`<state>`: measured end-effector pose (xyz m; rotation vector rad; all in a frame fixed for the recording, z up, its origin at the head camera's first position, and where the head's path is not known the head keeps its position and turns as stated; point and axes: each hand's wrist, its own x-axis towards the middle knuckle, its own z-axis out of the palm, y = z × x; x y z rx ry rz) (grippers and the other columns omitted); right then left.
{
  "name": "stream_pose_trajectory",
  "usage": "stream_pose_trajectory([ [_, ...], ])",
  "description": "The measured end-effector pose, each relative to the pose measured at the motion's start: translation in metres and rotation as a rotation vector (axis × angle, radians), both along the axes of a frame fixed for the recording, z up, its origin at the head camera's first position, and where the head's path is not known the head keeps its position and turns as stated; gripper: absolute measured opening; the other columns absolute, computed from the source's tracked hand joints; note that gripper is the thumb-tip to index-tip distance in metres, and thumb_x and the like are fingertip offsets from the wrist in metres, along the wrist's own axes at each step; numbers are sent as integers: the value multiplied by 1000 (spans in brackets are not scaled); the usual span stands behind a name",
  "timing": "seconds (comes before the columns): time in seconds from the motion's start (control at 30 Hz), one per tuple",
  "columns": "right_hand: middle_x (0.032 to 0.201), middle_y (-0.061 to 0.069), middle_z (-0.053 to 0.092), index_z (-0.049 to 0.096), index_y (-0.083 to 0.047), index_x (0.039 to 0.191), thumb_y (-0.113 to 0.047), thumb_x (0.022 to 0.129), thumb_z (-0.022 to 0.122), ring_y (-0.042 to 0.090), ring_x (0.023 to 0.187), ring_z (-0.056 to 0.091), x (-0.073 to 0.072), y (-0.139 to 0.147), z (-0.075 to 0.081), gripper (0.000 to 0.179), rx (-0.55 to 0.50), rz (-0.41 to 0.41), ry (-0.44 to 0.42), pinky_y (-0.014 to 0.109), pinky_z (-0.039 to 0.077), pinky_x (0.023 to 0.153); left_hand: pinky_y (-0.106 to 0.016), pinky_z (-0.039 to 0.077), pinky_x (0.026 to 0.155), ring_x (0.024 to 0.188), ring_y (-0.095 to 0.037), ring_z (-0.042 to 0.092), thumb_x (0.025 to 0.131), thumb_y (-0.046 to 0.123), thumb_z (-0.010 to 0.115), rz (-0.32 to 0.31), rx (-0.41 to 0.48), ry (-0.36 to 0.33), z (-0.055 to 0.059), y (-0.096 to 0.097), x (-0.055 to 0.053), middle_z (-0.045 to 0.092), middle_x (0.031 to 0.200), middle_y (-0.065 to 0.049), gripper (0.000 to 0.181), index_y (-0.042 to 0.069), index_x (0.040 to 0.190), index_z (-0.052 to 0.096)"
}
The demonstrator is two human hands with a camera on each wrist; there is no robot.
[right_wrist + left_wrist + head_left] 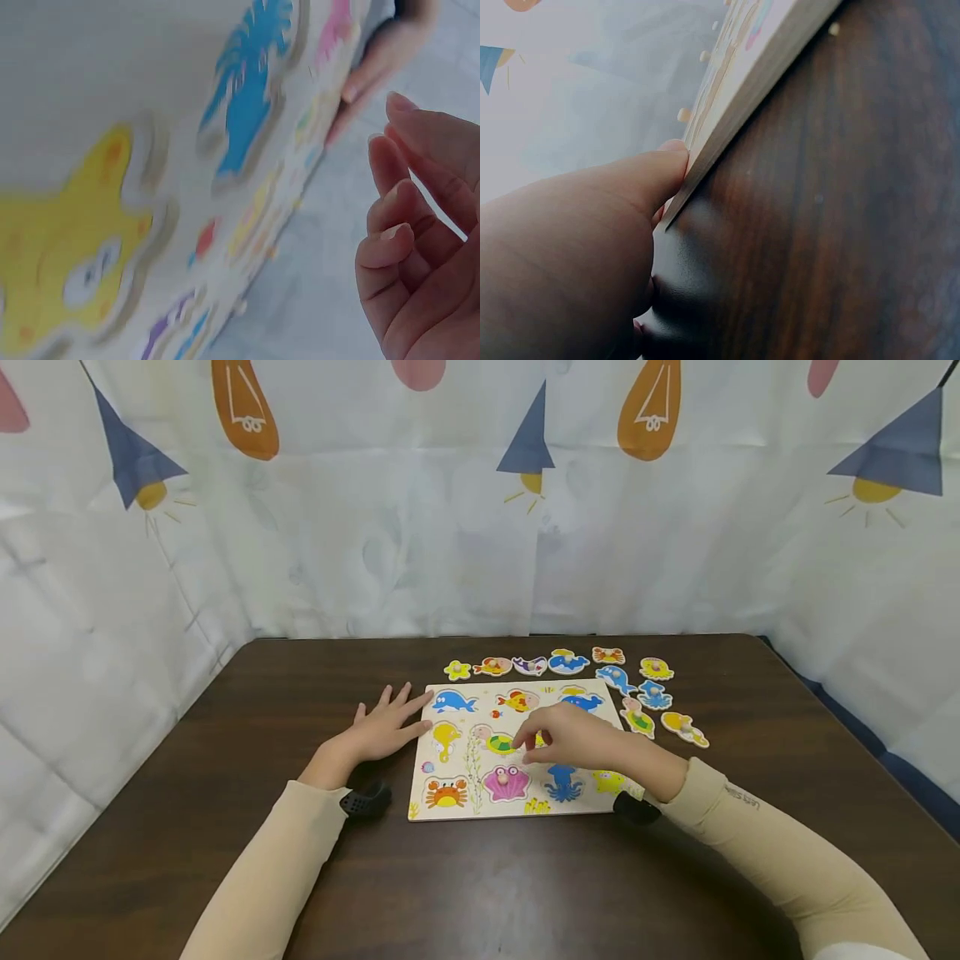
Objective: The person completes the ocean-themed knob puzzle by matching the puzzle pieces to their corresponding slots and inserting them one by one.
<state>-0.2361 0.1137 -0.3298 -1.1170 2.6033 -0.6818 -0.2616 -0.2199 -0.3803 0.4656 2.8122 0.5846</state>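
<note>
A wooden peg puzzle board (450, 758) with sea-animal pictures lies on the table. My left hand (381, 729) has its fingers spread, thumb at the board's left edge; the left wrist view shows the thumb (667, 169) right at that edge. My right hand (562, 735) hovers over the board's middle, near the turtle picture (501, 742). Its fingers (390, 251) are loosely bent with nothing between them. A pink shell piece (506, 783) with a knob sits in its place below that hand. The blue octopus picture (251, 105) and yellow starfish picture (97, 247) show in the right wrist view.
Behind the board lie loose knobbed pieces: a yellow star (457, 670), a fish (492, 667), a whale (567, 662) and a crab (608, 655). Several more, including a dolphin (616, 679) and turtle (637, 718), lie at its right. A white curtain (450, 560) hangs behind the table.
</note>
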Motion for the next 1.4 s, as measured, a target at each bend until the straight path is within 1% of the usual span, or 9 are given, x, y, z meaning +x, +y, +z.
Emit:
stream_pose_trajectory([
  [0.13, 91, -7, 70, 79, -8, 112, -12, 93, 78, 12, 72, 55, -5, 24, 7, 19, -59, -26, 52, 28, 49, 62, -78, -5, 110, 152, -50, -7, 107, 55, 44, 6, 2, -6, 0, -2, 4, 2, 169, -22, 72, 21, 166, 20],
  [0.23, 95, -4, 71, 78, -5, 113, -9, 93, 77, 15, 73, 56, -10, 44, 13, 21, -85, -76, 80, 29, 50, 61, -78, -5, 110, 152, -50, -7, 107, 55, 43, 10, 0, -8, 1, -4, 6, 2, 170, -22, 72, 22, 166, 20],
  [0.3, 96, -3, 72, 77, -4, 115, -7, 94, 75, 17, 75, 56, -13, 57, 17, 21, -99, -125, 83, 30, 50, 63, -78, -5, 110, 152, -50, -8, 107, 55, 43, 11, -1, -6, 1, -5, 6, 2, 170, -22, 72, 22, 166, 20],
  [0.4, 96, 0, 72, 77, -4, 115, -8, 95, 74, 18, 76, 55, -19, 76, 24, 20, -98, -200, 104, 32, 50, 66, -77, -5, 110, 152, -49, -7, 107, 56, 43, 11, 0, 1, 2, -5, 6, 2, 170, -21, 72, 23, 166, 20],
  [0.53, 97, 2, 72, 76, -3, 117, -9, 97, 72, 19, 77, 56, -26, 96, 27, 21, -73, -253, 127, 32, 49, 65, -78, -5, 110, 152, -50, -7, 107, 54, 44, 10, 3, 10, 2, -5, 6, 3, 170, -22, 71, 22, 166, 20],
  [0.67, 101, 4, 71, 74, 0, 121, -9, 98, 70, 20, 79, 56, -32, 111, 24, 24, -49, -286, 103, 34, 49, 65, -78, -5, 110, 152, -50, -7, 108, 53, 44, 11, 6, 7, 1, -3, 6, 3, 170, -22, 71, 22, 166, 21],
  [0.93, 98, 4, 70, 74, 1, 119, -13, 98, 70, 21, 79, 56, -41, 133, 5, 25, 19, -343, 45, 36, 49, 67, -77, -6, 111, 153, -48, -8, 107, 56, 43, -2, -1, -6, -1, -1, 2, 1, 170, -21, 72, 23, 167, 18],
  [1.1, 99, 4, 71, 75, 0, 116, -13, 98, 71, 20, 80, 58, -47, 141, -3, 23, 43, -337, 23, 36, 50, 68, -77, -5, 111, 153, -48, -7, 107, 55, 44, 3, -6, -7, -2, 0, 1, 2, 170, -21, 72, 23, 167, 18],
  [1.4, 95, 4, 70, 76, -2, 109, -11, 96, 73, 19, 78, 57, -54, 150, -10, 16, 68, -330, -27, 34, 49, 66, -77, -5, 111, 153, -48, -7, 108, 54, 43, -3, -12, -6, -1, 1, 1, 2, 170, -21, 72, 22, 167, 18],
])
